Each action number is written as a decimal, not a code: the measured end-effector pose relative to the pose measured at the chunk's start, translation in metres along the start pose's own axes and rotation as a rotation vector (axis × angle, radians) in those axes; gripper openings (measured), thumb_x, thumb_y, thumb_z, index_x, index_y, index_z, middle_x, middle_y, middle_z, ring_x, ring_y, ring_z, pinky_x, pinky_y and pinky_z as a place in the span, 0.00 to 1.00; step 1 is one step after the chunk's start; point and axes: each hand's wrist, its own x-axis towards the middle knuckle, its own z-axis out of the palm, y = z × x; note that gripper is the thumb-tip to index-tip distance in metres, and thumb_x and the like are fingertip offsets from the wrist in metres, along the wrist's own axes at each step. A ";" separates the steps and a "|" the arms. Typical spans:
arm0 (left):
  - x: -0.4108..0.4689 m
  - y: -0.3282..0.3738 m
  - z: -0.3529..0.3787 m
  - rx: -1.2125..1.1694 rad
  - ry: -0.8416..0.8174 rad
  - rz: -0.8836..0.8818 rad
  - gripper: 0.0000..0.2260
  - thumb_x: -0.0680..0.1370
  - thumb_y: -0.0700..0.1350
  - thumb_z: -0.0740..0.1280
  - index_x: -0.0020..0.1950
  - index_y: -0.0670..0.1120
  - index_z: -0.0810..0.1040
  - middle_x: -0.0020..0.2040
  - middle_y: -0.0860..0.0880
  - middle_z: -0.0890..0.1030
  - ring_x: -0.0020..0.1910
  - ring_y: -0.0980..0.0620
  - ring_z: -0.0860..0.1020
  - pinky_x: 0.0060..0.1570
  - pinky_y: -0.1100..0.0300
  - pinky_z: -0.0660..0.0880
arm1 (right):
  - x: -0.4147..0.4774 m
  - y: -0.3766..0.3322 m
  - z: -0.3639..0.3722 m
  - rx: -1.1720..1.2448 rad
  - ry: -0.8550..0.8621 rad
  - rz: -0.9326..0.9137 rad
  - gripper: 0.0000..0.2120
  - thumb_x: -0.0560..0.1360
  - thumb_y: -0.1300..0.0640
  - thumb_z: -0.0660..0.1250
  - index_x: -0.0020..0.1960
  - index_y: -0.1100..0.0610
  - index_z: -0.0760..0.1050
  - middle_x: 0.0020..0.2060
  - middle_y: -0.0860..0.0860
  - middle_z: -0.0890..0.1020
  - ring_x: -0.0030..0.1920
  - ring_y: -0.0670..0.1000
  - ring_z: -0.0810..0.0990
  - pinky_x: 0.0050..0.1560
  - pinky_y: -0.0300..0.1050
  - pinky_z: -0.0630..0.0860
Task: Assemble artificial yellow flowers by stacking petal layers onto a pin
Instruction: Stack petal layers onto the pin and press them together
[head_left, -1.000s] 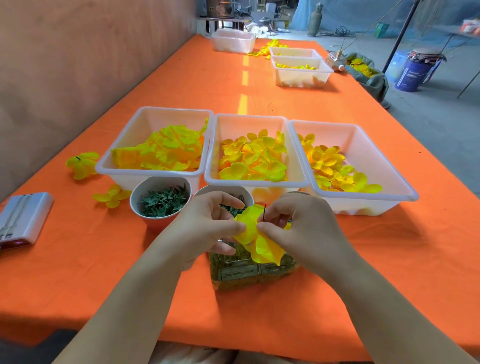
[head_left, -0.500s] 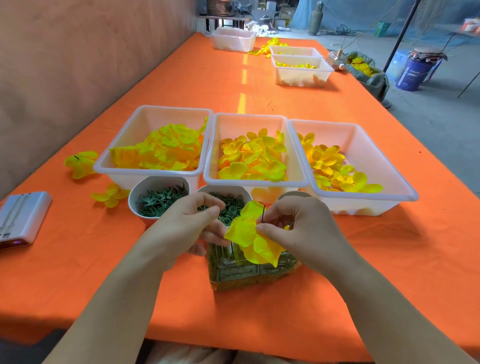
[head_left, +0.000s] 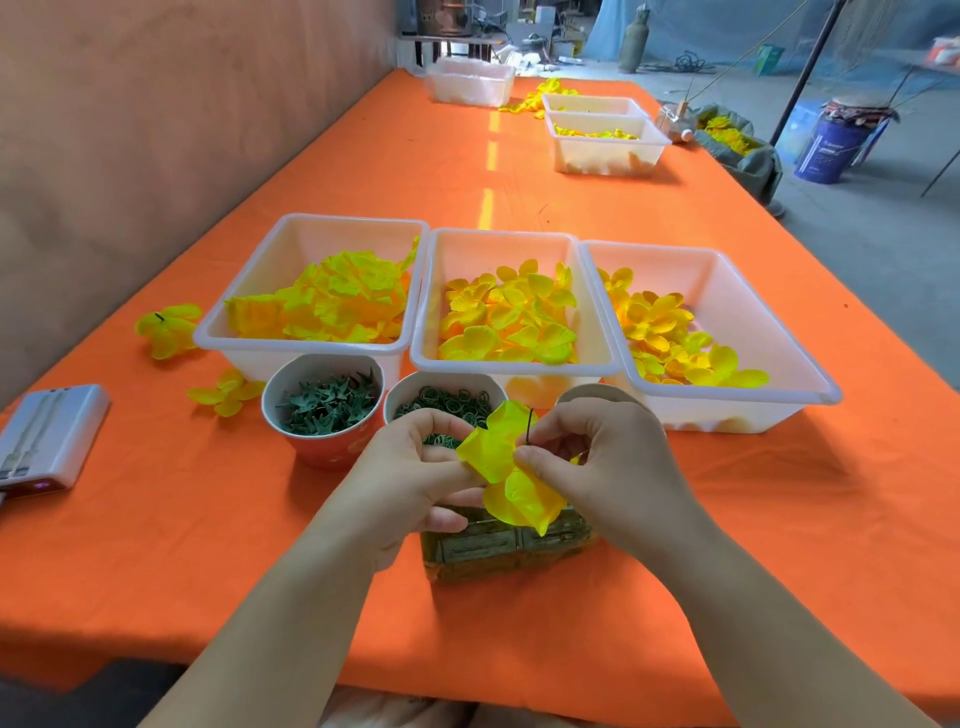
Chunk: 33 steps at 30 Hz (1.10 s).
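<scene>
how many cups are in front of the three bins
3: the cup of green leaf pieces at left, the cup of green rings beside it, a third cup mostly hidden behind the right hand.

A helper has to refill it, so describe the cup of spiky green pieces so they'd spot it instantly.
On the long orange table, find the three white tubs of yellow petals. In front of the leftmost tub stands a small red-sided cup. The cup to its right holds thin green rings; this one holds dark green spiky stars.

Three trays (head_left: 501, 235) stand side by side behind two cups (head_left: 332, 453).
</scene>
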 end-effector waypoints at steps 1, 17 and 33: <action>0.001 0.001 0.001 -0.017 -0.007 0.002 0.26 0.63 0.47 0.79 0.57 0.46 0.75 0.41 0.45 0.86 0.39 0.48 0.85 0.26 0.63 0.74 | 0.000 0.000 -0.001 -0.001 -0.008 -0.001 0.05 0.69 0.57 0.78 0.38 0.49 0.84 0.32 0.39 0.80 0.37 0.44 0.80 0.38 0.39 0.76; 0.011 0.017 -0.015 0.078 -0.034 -0.034 0.21 0.72 0.42 0.78 0.60 0.45 0.74 0.39 0.41 0.85 0.34 0.46 0.85 0.23 0.62 0.73 | 0.007 0.006 -0.009 0.055 -0.110 -0.048 0.13 0.66 0.60 0.80 0.34 0.43 0.80 0.35 0.40 0.79 0.36 0.46 0.78 0.35 0.31 0.69; 0.185 0.093 -0.144 1.443 0.448 0.251 0.29 0.75 0.52 0.75 0.74 0.57 0.70 0.82 0.46 0.54 0.79 0.38 0.50 0.74 0.41 0.57 | 0.011 0.002 -0.012 0.050 -0.158 -0.004 0.13 0.67 0.59 0.79 0.34 0.44 0.79 0.35 0.46 0.80 0.36 0.49 0.78 0.36 0.36 0.71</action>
